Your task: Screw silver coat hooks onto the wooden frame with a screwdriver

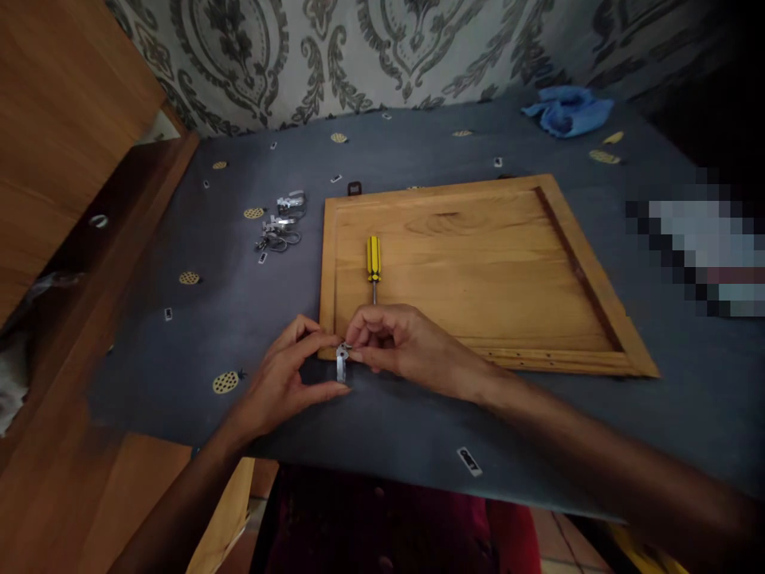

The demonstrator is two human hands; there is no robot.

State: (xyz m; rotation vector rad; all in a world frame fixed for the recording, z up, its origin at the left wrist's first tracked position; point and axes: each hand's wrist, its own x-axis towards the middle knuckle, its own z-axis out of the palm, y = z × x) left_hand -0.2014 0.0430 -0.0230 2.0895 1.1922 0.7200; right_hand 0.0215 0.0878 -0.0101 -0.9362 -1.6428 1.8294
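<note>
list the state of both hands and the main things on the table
Wooden panel, lying flat
Small metal fitting, at the panel's near-left corner
Left hand, thumb and index spread about the fitting, grip unclear
Right hand, fingers curled, apparently pinching the fitting
Yellow screwdriver, lying on panel
Other metal fittings, loosely clustered
Blue cloth, crumpled

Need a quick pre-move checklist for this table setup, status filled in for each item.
1. Wooden panel lying flat on the table: ok.
2. Small metal piece at the panel's near left corner: ok, it is there, between the fingertips of both hands.
3. A free hand: not ok, left hand and right hand are both at the metal piece.
4. Yellow screwdriver nearby: ok, it lies on the panel just beyond the right hand.
5. Screwdriver tip condition: cannot tell, hidden behind the right hand.
6. Blue cloth clear of the hands: ok, at the table's far right.
</note>
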